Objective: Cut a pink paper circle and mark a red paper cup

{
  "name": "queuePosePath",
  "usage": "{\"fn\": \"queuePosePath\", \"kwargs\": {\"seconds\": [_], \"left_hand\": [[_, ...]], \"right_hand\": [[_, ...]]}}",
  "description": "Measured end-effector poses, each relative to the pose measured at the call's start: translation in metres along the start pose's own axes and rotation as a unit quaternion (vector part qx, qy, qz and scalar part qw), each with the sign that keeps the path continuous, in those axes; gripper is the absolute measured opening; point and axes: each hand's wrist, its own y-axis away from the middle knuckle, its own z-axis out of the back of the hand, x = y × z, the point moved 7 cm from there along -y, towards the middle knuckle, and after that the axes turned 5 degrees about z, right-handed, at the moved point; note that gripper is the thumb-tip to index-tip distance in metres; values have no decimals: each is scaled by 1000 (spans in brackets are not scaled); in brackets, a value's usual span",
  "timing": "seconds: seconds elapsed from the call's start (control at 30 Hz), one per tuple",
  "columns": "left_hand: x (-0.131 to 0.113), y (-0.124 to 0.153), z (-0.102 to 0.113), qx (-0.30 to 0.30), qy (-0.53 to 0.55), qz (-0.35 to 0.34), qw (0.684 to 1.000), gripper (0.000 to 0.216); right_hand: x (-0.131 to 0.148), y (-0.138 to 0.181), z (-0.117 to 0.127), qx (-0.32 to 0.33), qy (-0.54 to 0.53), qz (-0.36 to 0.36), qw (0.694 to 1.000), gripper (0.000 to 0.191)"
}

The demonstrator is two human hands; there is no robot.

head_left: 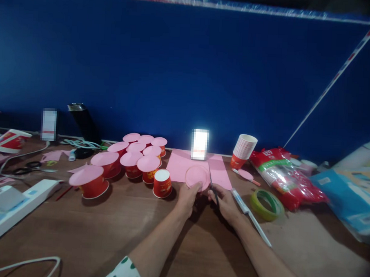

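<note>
My left hand (186, 202) is closed, pinching the near edge of a round piece of pink paper (197, 175) with a circular outline on it. In my right hand (225, 203) is a pair of scissors (211, 178), its blades pointing away from me along the paper's right side. Behind the round piece lies a larger pink sheet (177, 164). To the left, a red paper cup (162, 188) stands upside down with its white base up. Beside it, several more upside-down red cups carry pink paper discs (87, 175) on top.
At the right are a stack of cups (244, 151), a roll of tape (266, 204), a white pen-like tool (242, 202) and a red bag of cups (286, 175). A lit phone (200, 143) stands at the back. Leftward lie a power strip (19, 209) and other scissors (33, 166).
</note>
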Motion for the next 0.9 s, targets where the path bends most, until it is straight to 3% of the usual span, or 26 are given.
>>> {"fn": "queuePosePath", "kwargs": {"seconds": [0.9], "left_hand": [[-7,3,-1,-11,-1,-3,1000,34]], "right_hand": [[2,0,1,-10,19,-1,1000,35]]}}
